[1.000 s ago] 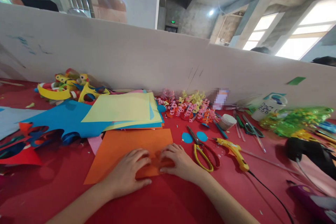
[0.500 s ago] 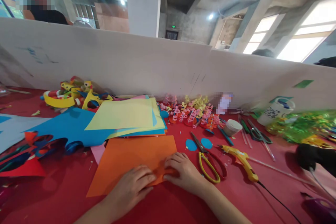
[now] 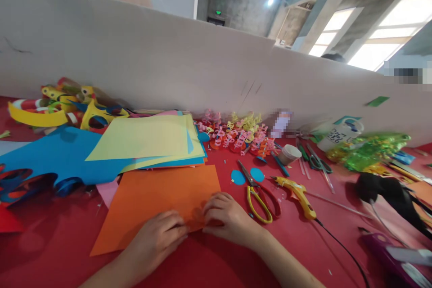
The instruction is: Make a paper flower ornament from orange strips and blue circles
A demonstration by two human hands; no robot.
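A sheet of orange paper [image 3: 151,193] lies in front of me on the red tabletop. My left hand [image 3: 157,236] is at its near edge, fingers bent together over the paper and thumb below the edge. My right hand [image 3: 227,218] closes around the near right corner, which curls up slightly under the fingers. Just right of that hand are scissors [image 3: 258,193] with one yellow and one red handle, lying partly open. Two blue paper discs [image 3: 238,177] flank their blades. What the fingertips do beneath the paper is hidden.
Behind the orange sheet are stacked pale yellow paper [image 3: 145,139] and cut blue paper [image 3: 67,150]. Curled pink and yellow paper pieces [image 3: 236,135] stand by the white partition [image 3: 168,63]. At right lie a yellow glue gun [image 3: 299,193] with its cord, a small tub [image 3: 289,155] and green-handled scissors [image 3: 319,162].
My view has tilted down and turned a little to the right, so the table things appear shifted left. Both hands stay at the orange sheet's near edge.
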